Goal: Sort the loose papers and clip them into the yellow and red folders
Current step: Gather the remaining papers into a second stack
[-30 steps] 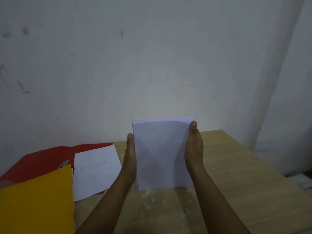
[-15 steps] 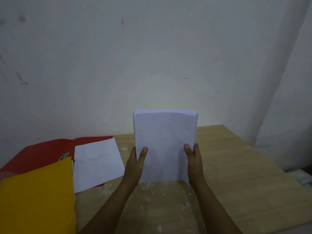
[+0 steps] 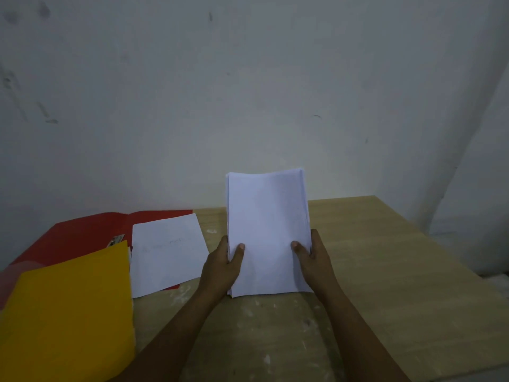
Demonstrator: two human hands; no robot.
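1. The left hand (image 3: 223,267) and right hand (image 3: 311,260) each grip a lower side edge of the paper stack (image 3: 267,230), thumbs on its front, holding it upright on the surface (image 3: 385,285).
2. The red folder (image 3: 82,232) lies open at far left with one sheet (image 3: 168,252) on it; the yellow folder (image 3: 68,312) overlaps its near side.
3. Risk: gripped so low, the tall stack may bow or fan out, spilling sheets.
4. A loose grip could let the squared edges slip askew.
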